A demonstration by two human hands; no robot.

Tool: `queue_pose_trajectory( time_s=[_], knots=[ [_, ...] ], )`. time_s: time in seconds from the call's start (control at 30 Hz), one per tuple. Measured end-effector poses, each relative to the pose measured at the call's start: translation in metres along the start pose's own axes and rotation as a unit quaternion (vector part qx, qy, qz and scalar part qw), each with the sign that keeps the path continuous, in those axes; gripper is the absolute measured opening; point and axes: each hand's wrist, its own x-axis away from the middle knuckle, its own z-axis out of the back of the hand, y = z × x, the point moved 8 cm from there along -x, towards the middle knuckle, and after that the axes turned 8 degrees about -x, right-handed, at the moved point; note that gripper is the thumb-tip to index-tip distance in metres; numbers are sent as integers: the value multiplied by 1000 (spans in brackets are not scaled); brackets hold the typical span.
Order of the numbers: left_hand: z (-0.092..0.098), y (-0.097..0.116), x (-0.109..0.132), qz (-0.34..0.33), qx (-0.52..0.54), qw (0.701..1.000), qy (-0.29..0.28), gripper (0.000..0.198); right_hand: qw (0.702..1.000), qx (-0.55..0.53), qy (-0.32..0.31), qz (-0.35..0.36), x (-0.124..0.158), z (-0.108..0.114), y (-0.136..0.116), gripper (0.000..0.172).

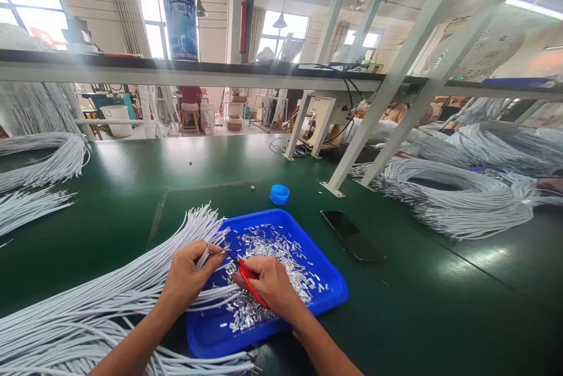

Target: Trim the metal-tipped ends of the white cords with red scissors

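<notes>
My left hand pinches the end of a white wire over the left side of a blue tray. In my right hand are red-handled scissors, their thin dark tips pointing at the pinched wire end. Whether the tips touch the wire is too small to tell. Many small shiny metal pieces lie heaped in the tray, some hidden under my hands. A thick bundle of white wires runs from the lower left, its loose ends reaching over the tray's left rim.
Beyond the tray sits a small blue round cap. A black phone lies to the right. Coiled white wires rest at the right, and others at the left. Slanted metal legs support a shelf across the green table.
</notes>
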Motion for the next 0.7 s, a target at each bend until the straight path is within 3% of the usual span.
queue_pose_trajectory(
  time_s=[0.07,0.13,0.2,0.3,0.37,0.53,0.6,0.7],
  knots=[
    [-12,-9,2,60,101,990,-78,27,1000,-10,-2,18,0,-3,-3,47],
    [-28,-16,8,125,213,953,-175,28,999,-25,-5,42,0,-5,-6,45],
    [-36,-18,12,155,279,921,-225,26,997,-33,-10,63,0,-4,-9,41],
    [-35,-23,10,170,305,913,-210,22,997,-52,-3,62,-2,5,-8,32],
    [-33,-26,8,173,293,921,-190,21,991,-129,7,20,-3,12,-2,28],
    [-38,-20,11,126,210,945,-218,26,917,-395,-14,-49,-2,-2,-1,28],
    [-40,-20,12,97,167,955,-225,29,921,-389,1,-35,0,-8,-5,25],
    [-37,-30,9,96,93,974,-184,34,972,-208,88,60,5,-1,-19,21]
  ],
)
